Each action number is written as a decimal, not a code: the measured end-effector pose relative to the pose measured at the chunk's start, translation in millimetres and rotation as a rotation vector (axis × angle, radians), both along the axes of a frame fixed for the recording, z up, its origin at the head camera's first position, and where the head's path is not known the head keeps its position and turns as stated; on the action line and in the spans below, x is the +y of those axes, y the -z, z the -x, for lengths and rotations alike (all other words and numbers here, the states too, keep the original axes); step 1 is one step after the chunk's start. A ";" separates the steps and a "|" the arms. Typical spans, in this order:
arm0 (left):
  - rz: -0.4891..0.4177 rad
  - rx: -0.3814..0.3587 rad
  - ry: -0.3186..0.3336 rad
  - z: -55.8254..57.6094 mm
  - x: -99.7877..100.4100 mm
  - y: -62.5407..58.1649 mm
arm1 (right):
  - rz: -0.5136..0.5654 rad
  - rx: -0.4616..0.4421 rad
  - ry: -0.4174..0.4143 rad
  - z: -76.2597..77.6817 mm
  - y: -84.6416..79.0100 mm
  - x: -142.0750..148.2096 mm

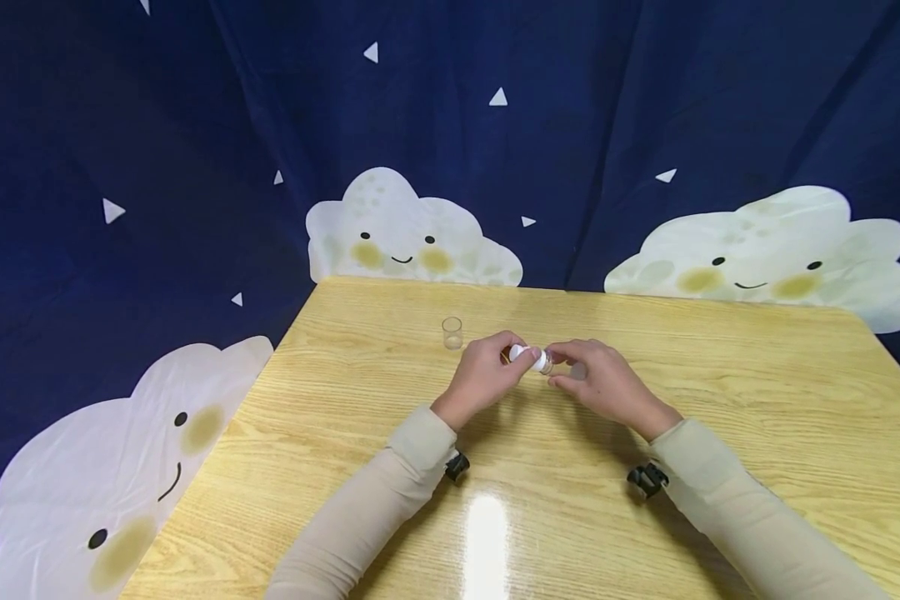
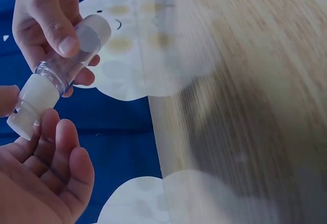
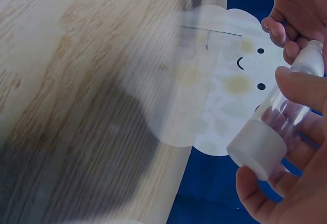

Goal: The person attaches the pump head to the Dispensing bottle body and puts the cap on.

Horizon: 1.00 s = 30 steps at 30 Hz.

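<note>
Both hands hold one small bottle with a clear body (image 2: 71,63) over the table. My left hand (image 1: 483,377) pinches its white cap or pump top (image 2: 38,99) between thumb and fingers. The right hand (image 1: 607,383) grips the clear body, its thumb along one side and fingers round the other. A white base (image 3: 257,147) closes the bottle's other end. The bottle lies tilted, nearly sideways, between the hands. A small clear cylinder (image 1: 452,335) stands on the table beyond the left hand, touched by neither hand.
A light wood-grain table (image 1: 345,375) lies beneath both hands. Behind it and along its left side hangs a dark blue curtain (image 1: 435,100) with white cloud faces and small triangles. A bright glare spot (image 1: 486,542) shows on the near tabletop.
</note>
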<state>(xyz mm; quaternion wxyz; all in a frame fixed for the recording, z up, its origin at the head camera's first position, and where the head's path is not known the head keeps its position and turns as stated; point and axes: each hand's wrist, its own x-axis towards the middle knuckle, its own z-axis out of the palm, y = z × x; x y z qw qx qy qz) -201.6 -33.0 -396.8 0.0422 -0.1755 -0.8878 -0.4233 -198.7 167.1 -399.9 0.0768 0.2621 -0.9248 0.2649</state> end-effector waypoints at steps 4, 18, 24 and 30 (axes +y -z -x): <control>-0.035 0.063 0.078 1.2 -2.0 3.7 | 0.000 -0.010 0.007 0.5 0.5 -0.4; -0.044 0.195 0.152 1.6 -4.1 7.0 | 0.008 -0.010 0.010 0.6 0.8 -0.5; -0.057 0.141 0.066 1.2 -3.8 5.0 | 0.014 -0.018 0.013 -0.5 -1.0 0.5; -0.068 0.108 0.044 0.7 -2.9 5.0 | 0.019 -0.017 0.004 -1.3 -1.7 1.1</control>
